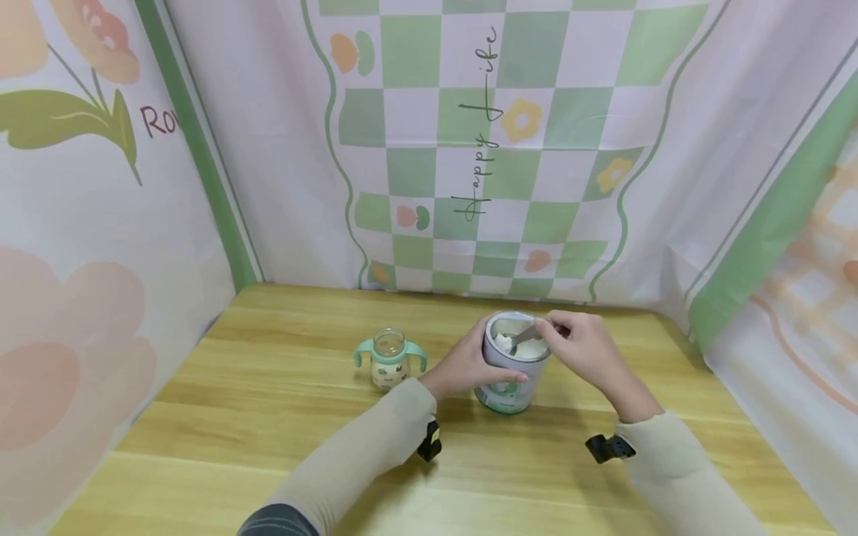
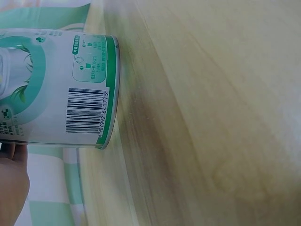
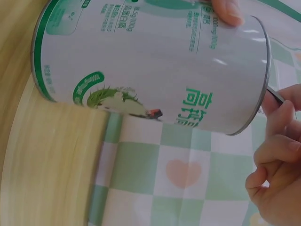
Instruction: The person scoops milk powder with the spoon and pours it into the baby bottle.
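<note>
A white and green milk powder can (image 1: 507, 400) stands on the table with its top uncovered. My left hand (image 1: 462, 361) grips it from the left, the thumb across its near side. White powder (image 1: 503, 342) shows inside. A metal spoon (image 1: 524, 337) leans into the can, its handle pinched by my right hand (image 1: 586, 344) above the right rim. In the right wrist view, fingers (image 3: 281, 113) hold the dark handle (image 3: 276, 96) at the rim. The left wrist view shows the can's barcode side (image 2: 87, 110); the spoon is hidden there.
A baby bottle (image 1: 389, 368) with two mint-green handles and a clear upper part stands left of the can, near my left forearm. The wooden table (image 1: 302, 335) ends at a checkered curtain (image 1: 462, 164) behind, with fabric on both sides.
</note>
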Available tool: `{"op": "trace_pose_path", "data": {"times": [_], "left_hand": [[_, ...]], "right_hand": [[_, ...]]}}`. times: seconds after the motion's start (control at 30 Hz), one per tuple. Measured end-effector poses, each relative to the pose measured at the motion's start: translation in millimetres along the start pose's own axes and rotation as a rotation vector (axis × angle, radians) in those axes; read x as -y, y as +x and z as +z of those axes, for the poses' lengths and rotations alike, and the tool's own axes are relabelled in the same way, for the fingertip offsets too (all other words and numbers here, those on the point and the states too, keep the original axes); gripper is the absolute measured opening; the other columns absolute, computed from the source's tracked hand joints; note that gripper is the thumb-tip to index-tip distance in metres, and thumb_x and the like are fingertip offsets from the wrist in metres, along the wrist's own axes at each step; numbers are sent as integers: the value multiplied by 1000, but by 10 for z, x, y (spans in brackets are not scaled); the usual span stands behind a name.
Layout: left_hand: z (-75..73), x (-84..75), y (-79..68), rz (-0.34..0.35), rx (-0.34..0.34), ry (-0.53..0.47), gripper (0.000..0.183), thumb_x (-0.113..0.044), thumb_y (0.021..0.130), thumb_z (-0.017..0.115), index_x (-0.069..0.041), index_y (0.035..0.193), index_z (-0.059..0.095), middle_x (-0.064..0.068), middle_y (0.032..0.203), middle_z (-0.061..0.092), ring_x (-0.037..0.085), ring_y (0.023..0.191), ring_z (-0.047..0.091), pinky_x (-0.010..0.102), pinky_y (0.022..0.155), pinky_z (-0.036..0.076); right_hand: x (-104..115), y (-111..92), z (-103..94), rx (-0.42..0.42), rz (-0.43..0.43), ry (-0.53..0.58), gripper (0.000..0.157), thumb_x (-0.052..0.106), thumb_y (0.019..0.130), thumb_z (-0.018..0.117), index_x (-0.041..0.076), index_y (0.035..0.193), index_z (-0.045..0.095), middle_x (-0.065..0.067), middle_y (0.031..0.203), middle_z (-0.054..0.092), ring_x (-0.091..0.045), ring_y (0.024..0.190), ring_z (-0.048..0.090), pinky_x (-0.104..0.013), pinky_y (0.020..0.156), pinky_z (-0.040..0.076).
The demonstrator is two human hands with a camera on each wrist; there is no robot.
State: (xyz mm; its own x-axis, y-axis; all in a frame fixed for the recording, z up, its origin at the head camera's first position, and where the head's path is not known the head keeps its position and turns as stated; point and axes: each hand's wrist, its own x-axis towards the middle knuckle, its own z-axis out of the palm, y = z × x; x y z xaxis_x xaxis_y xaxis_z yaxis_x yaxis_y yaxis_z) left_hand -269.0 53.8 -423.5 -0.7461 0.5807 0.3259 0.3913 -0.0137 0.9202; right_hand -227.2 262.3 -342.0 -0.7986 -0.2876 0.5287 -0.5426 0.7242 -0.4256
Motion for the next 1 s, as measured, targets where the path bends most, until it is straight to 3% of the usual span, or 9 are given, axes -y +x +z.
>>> {"op": "trace_pose_path", "data": {"times": [0.23,0.47,0.6,0.8,1.0], "left_hand": [[2,-3,0,7,1,-13,89,-22,81,87,-33,150,32,-8,133,54,11,117,57,33,96,49],[-1,0,-2,0,-2,-9,90,-23,82,86,-33,151,31,-8,135,53,11,118,56,33,97,48],[2,-3,1,10,-1,-5,90,-21,82,86,-31,152,31,-7,135,53,11,118,57,33,97,48],[2,6,4,17,1,-10,91,-19,81,87,-29,153,31,-5,137,53,12,119,56,33,98,48],[-3,19,0,-3,-2,21,93,-23,81,88,-32,153,29,-9,137,51,10,120,55,34,98,47]], "right_hand": [[-24,-29,7,-111,-146,-89,22,7,94,68,10,73,67,12,57,42,-6,48,35,-25,45,33],[-35,-44,28,-140,-169,-107,20,4,92,70,9,73,68,12,58,44,-6,49,36,-24,46,34],[-49,-56,27,-132,-119,-71,20,6,94,69,8,74,68,11,56,43,-6,46,35,-23,44,33],[-100,-79,18,-106,31,1,22,17,99,65,8,81,71,6,57,49,-9,45,38,-24,43,33],[-137,-90,-26,-99,148,77,28,23,102,60,5,84,70,-1,56,43,-10,46,35,-26,42,31]]}}
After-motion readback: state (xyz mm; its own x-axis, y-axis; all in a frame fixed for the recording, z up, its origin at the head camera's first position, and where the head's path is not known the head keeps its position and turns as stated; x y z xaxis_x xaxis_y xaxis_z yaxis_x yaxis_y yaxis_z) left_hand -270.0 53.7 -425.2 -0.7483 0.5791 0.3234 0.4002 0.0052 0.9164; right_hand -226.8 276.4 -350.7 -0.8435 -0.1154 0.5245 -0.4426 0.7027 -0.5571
